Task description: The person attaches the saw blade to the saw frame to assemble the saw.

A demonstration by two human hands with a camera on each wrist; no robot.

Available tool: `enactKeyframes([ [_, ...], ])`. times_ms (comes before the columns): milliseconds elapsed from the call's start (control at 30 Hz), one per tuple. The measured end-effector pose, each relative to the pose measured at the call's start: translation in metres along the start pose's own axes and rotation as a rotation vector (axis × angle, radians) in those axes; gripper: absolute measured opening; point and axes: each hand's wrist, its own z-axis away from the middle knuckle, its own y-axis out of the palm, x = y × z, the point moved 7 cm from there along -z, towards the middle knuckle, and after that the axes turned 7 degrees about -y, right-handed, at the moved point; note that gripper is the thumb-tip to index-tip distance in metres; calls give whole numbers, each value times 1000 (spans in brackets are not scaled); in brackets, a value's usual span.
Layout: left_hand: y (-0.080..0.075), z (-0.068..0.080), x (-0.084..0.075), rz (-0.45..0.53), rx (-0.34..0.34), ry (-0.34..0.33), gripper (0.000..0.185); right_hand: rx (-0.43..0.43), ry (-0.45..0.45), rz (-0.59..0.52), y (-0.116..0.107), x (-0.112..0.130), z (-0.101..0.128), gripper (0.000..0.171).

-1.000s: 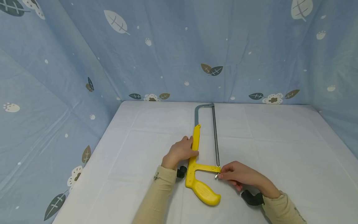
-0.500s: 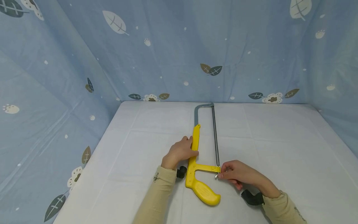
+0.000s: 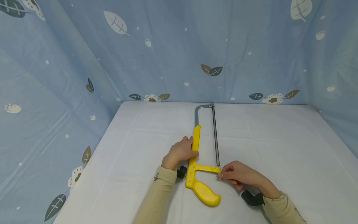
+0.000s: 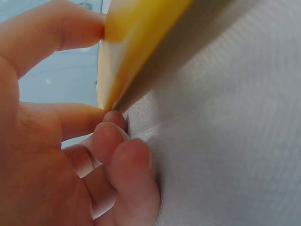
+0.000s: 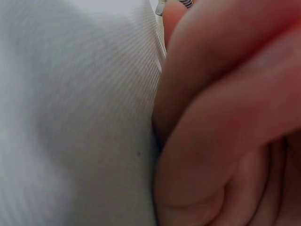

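Observation:
A hacksaw point(image 3: 205, 193) with a yellow handle and grey front frame lies flat on the white cloth, its blade point(image 3: 215, 137) on the right side. My left hand point(image 3: 180, 151) grips the yellow part of the frame between thumb and fingers; the left wrist view shows the yellow edge point(image 4: 141, 37) pinched close above the cloth. At the blade's near end, my right hand point(image 3: 243, 173) pinches the small metal wing nut point(image 3: 218, 176). Only a bit of the wing nut point(image 5: 160, 8) and its thread show in the right wrist view, the curled fingers hiding most of it.
White cloth point(image 3: 279, 140) covers the table. A blue patterned curtain point(image 3: 179, 46) hangs behind it and along the sides. Each wrist carries a black camera mount point(image 3: 252, 198).
The wing nut has turned a little between my right fingers, its visible wing now at a different angle. The hacksaw and my left hand stay in place.

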Motion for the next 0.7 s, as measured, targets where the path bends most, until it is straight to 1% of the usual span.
enactKeyframes([
  [300,2,-2,0,-9,-7,10,76,11,-5,1,0,1,1,35],
  [467,3,-2,0,-6,0,7,77,19,0,-7,1,0,1,35],
  [700,1,-2,1,-2,-5,-1,77,3,9,31,2,2,1,37],
])
